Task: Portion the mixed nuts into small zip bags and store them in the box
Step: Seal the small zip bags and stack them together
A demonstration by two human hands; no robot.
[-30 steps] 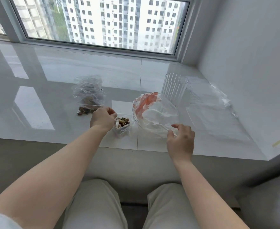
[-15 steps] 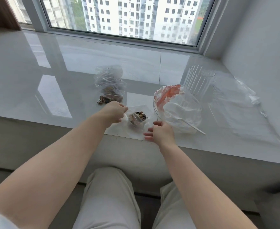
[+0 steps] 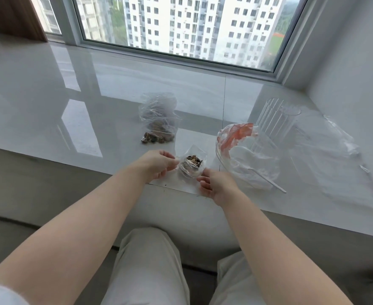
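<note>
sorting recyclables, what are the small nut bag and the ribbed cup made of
Small nut bag: thin, clear, soft plastic film, going by its creases and the nuts visible through it. Ribbed cup: clear and rigid with vertical ribs; likely hard plastic, though glass cannot be ruled out.

glossy white sill, nut bag, clear box, plastic bags

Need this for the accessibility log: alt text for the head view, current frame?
A person's left hand pinches the edge of a small zip bag of mixed nuts on a glossy white windowsill, with the right hand open just beside it. Behind sit a larger nut bag and clear plastic containers.
</note>
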